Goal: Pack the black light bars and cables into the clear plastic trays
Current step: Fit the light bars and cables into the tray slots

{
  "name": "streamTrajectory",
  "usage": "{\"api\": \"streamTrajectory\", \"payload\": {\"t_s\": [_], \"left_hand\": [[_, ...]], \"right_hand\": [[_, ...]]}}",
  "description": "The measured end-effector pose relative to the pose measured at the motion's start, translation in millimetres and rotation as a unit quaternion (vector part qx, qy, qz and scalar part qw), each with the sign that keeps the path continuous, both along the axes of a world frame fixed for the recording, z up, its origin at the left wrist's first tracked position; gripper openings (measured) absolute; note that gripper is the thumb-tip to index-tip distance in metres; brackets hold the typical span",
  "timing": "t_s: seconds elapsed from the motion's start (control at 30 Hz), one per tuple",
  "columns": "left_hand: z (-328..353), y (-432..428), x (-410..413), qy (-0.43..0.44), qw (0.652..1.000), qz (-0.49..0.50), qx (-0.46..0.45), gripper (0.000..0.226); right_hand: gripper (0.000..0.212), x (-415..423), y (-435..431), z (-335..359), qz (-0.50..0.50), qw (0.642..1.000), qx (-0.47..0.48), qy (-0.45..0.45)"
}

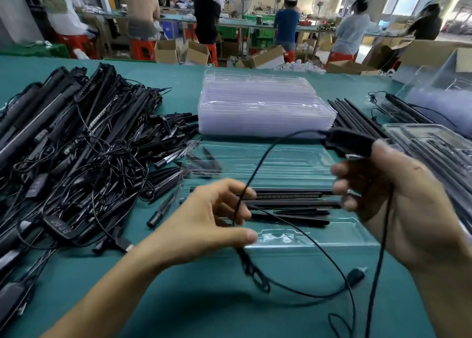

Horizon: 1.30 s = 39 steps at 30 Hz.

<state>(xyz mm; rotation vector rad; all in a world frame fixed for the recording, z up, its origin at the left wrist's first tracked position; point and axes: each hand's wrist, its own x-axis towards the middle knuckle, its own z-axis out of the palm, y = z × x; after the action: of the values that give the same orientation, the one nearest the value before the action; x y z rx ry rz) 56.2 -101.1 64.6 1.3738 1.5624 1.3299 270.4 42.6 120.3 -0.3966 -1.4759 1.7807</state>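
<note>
A clear plastic tray [281, 159] lies open in front of me on the green table, with black light bars [291, 199] and black stakes lying in its near slots. My right hand [398, 205] grips a black inline controller [347, 143], and its thin black cable [265, 159] loops away to the left. My left hand [212, 215] pinches that cable above the tray's near edge. The cable hangs on down to a USB plug [356, 276] lying on the table.
A big tangled heap of black light bars and cables [71, 146] fills the left of the table, with loose stakes [173, 130] beside it. Empty clear trays [263, 107] are stacked behind. Filled trays [431, 146] and bars lie at right. People work at benches beyond.
</note>
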Motion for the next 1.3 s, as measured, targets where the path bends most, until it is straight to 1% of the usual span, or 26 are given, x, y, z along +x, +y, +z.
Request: {"api": "streamTrajectory", "payload": {"t_s": [0.07, 0.1, 0.13, 0.17, 0.2, 0.23, 0.27, 0.3, 0.33, 0.37, 0.43, 0.5, 0.57, 0.63, 0.67, 0.73, 0.77, 0.8, 0.87, 0.9, 0.97, 1.0, 1.1, 1.2, 1.23, 1.3], "left_hand": [[-9.5, 0.4, 7.9, 0.111, 0.993, -0.025, -0.018, 0.018], [-11.8, 2.0, 12.8, 0.142, 0.989, -0.033, -0.018, 0.009], [-13.2, 3.1, 17.3, 0.141, 0.989, -0.042, -0.018, 0.007], [-13.3, 3.6, 20.6, 0.096, 0.994, -0.053, -0.02, 0.008], [-11.6, 3.8, 22.0, 0.008, 0.998, -0.06, -0.024, 0.012], [-8.4, 3.0, 20.4, -0.102, 0.993, -0.06, -0.025, 0.02], [-4.5, 2.1, 15.9, -0.212, 0.976, -0.056, -0.019, 0.026], [0.4, 1.4, 8.8, -0.288, 0.957, -0.043, 0.001, 0.029], [4.9, 1.1, 0.6, -0.318, 0.947, -0.024, 0.027, 0.029], [10.2, 1.7, -8.8, -0.312, 0.948, -0.002, 0.054, 0.027], [22.7, 5.1, -26.3, -0.24, 0.965, 0.05, 0.088, 0.035], [32.1, 7.8, -44.4, -0.107, 0.985, 0.105, 0.086, 0.062], [37.2, 5.4, -57.7, 0.019, 0.995, 0.089, 0.05, 0.083], [35.5, 3.0, -65.4, 0.118, 0.991, 0.061, 0.009, 0.084], [32.5, 3.8, -66.7, 0.19, 0.979, 0.074, -0.005, 0.078], [23.7, 8.7, -68.5, 0.362, 0.922, 0.139, -0.01, 0.06], [19.5, 11.1, -68.4, 0.421, 0.891, 0.17, -0.002, 0.052], [15.3, 12.8, -68.0, 0.455, 0.87, 0.187, 0.015, 0.044], [7.6, 14.4, -66.8, 0.492, 0.851, 0.174, 0.062, 0.032], [3.6, 14.2, -65.7, 0.498, 0.85, 0.155, 0.075, 0.028], [-4.0, 12.7, -62.3, 0.485, 0.863, 0.117, 0.087, 0.023], [-7.0, 11.8, -61.3, 0.481, 0.867, 0.103, 0.083, 0.022], [-9.0, 7.5, -66.4, 0.469, 0.873, 0.121, 0.049, 0.029], [-9.3, 1.2, -78.2, 0.416, 0.898, 0.142, 0.008, 0.028], [-9.7, -1.1, -80.5, 0.407, 0.902, 0.143, -0.015, 0.027], [-9.8, -4.6, -79.9, 0.401, 0.903, 0.142, -0.063, 0.021]], "right_hand": [[0.035, 0.8, 9.6, 2.4, 0.009, 0.999, -0.019, 0.044], [0.035, -0.3, 13.4, 4.3, 0.015, 0.997, -0.025, 0.066], [0.035, -1.3, 16.5, 7.0, 0.021, 0.995, -0.031, 0.088], [0.034, -1.1, 20.4, 9.2, 0.026, 0.993, -0.038, 0.108], [0.032, 1.2, 26.2, 9.7, 0.026, 0.991, -0.047, 0.125], [0.03, 5.0, 32.9, 9.3, 0.022, 0.988, -0.059, 0.14], [0.029, 10.4, 40.1, 7.7, 0.019, 0.986, -0.074, 0.151], [0.03, 16.7, 46.6, 5.1, 0.017, 0.984, -0.088, 0.153], [0.03, 23.0, 52.2, 1.3, 0.015, 0.985, -0.098, 0.143], [0.03, 28.7, 56.8, -3.1, 0.01, 0.987, -0.102, 0.124], [0.028, 37.6, 63.4, -12.3, -0.003, 0.993, -0.091, 0.078], [0.024, 45.9, 69.5, -17.9, -0.028, 0.998, -0.044, 0.021], [0.024, 54.3, 73.8, -18.7, -0.071, 0.993, 0.062, -0.073], [0.029, 62.0, 77.8, -16.9, -0.107, 0.964, 0.181, -0.161], [0.031, 65.2, 79.5, -15.3, -0.124, 0.947, 0.227, -0.187], [0.028, 69.7, 82.0, -11.2, -0.177, 0.913, 0.3, -0.213], [0.024, 70.2, 81.8, -9.9, -0.198, 0.895, 0.33, -0.224], [0.021, 69.1, 79.0, -9.5, -0.201, 0.877, 0.364, -0.241], [0.02, 61.2, 65.0, -15.1, -0.153, 0.851, 0.415, -0.282], [0.021, 54.7, 56.5, -20.9, -0.111, 0.843, 0.425, -0.31], [0.03, 40.5, 42.6, -35.4, -0.056, 0.806, 0.457, -0.372], [0.038, 33.6, 39.7, -43.9, -0.051, 0.785, 0.474, -0.396], [0.059, 17.2, 40.4, -63.7, -0.076, 0.742, 0.479, -0.463], [0.062, 10.1, 48.0, -74.2, -0.094, 0.687, 0.464, -0.552], [0.06, 9.4, 49.8, -76.0, -0.083, 0.68, 0.453, -0.571], [0.053, 9.7, 51.3, -78.0, -0.068, 0.68, 0.444, -0.579]]}}
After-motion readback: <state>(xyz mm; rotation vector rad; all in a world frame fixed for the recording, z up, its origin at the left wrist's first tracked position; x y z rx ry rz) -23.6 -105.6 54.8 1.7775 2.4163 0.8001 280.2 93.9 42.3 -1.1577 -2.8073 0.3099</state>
